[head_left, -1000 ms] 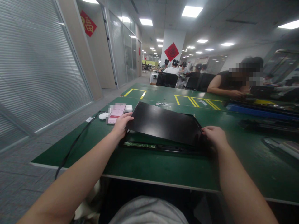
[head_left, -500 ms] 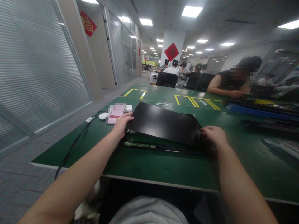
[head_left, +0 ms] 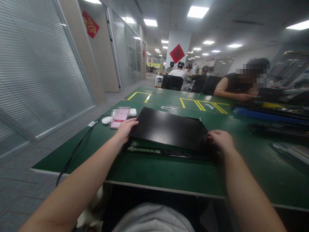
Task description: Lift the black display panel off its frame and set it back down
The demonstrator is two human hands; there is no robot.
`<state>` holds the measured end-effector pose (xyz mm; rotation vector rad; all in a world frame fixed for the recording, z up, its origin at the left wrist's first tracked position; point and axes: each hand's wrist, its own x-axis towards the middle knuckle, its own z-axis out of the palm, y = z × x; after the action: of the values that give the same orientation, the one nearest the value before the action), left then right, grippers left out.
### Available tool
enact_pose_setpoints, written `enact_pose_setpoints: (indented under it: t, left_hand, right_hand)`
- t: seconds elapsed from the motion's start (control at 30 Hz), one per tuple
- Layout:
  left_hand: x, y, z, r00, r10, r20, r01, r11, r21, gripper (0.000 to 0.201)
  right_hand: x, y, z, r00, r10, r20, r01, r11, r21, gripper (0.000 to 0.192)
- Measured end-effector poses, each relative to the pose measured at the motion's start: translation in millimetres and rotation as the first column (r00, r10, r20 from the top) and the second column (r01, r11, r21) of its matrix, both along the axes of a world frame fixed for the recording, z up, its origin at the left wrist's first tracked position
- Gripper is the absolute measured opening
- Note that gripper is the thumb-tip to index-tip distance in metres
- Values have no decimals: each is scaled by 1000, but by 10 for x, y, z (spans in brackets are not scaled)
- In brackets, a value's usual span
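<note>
A black panel point(head_left: 169, 129) lies with its long axis left to right over a frame point(head_left: 166, 152) on the green surface point(head_left: 154, 170); my left hand point(head_left: 124, 128) and right hand point(head_left: 220, 139) grip its near corners, fingers closed around them. A phone point(head_left: 119, 117) lies just left.

One black panel point(head_left: 169, 129), held up at its near edge by two hands: left hand point(head_left: 125, 129) and right hand point(head_left: 221, 140). One green circuit strip point(head_left: 144, 149) under it. One pink phone point(head_left: 119, 118). Two red diamond signs point(head_left: 177, 53).
</note>
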<state>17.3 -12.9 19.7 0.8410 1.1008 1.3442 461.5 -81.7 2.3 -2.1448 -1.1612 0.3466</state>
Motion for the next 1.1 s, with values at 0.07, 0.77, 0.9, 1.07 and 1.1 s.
enact_pose_setpoints:
  t: [0.07, 0.77, 0.9, 1.07, 1.1]
  left_hand:
    - [4, -7, -10, 1000, -2, -31, 2, 1000, -6, 31]
    - [-152, 51, -107, 828, 43, -559, 43, 989, 140, 18]
    - [-185, 95, -169, 741, 133, -658, 67, 961, 270, 12]
    - [-180, 95, -167, 757, 135, -639, 67, 957, 281, 14]
    - [-175, 89, -162, 750, 137, -648, 70, 957, 282, 14]
  right_hand:
    - [10, 3, -7, 1000, -3, -3, 3, 1000, 2, 32]
    - [1, 9, 0, 999, -30, -23, 30, 1000, -5, 31]
    - [5, 14, 5, 999, -24, -26, 24, 1000, -12, 32]
    - [14, 24, 4, 1000, -14, -4, 14, 1000, -14, 30]
    - [18, 26, 0, 1000, -15, -4, 15, 1000, -16, 30]
